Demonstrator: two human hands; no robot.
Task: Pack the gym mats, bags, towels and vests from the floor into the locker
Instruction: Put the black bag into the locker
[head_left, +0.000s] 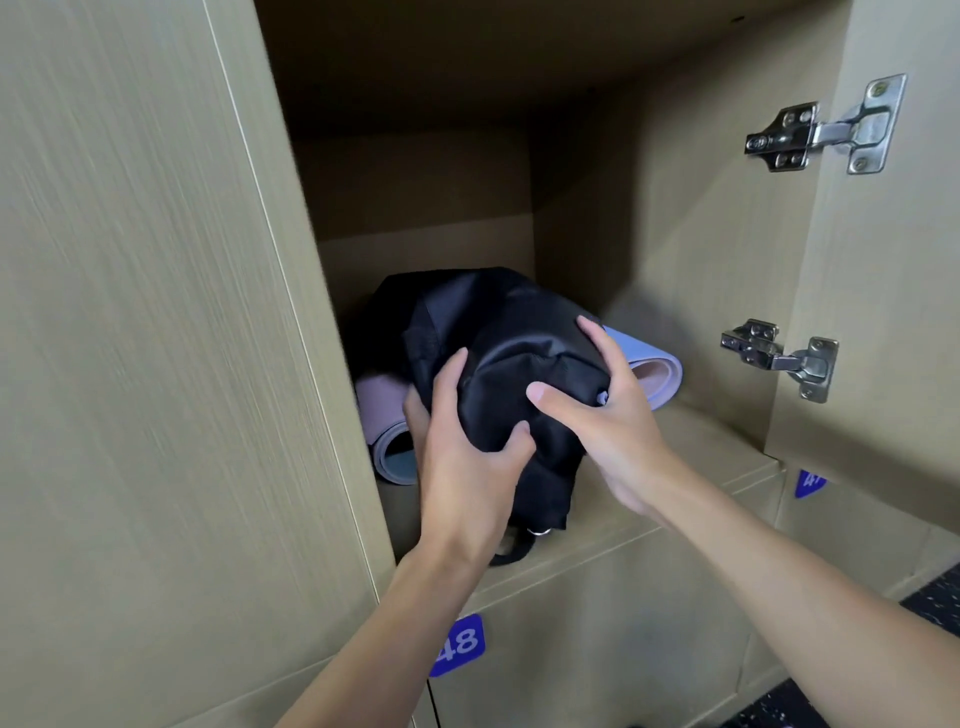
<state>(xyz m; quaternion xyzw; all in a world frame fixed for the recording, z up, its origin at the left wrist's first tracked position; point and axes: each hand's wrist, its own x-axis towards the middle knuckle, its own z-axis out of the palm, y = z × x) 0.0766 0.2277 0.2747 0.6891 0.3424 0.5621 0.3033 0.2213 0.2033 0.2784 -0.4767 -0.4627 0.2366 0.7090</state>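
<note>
Inside the open locker, a black bag lay on top of two rolled gym mats, its strap hanging over the front edge. Both hands were curled round the bag, the left hand low, the right hand on its side. It looked like the bag-packing step; next it needed a push further back.

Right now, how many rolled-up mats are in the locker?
2: the left mat sticks out left of the black bag, the right mat on its right. Others may be hidden.
</note>
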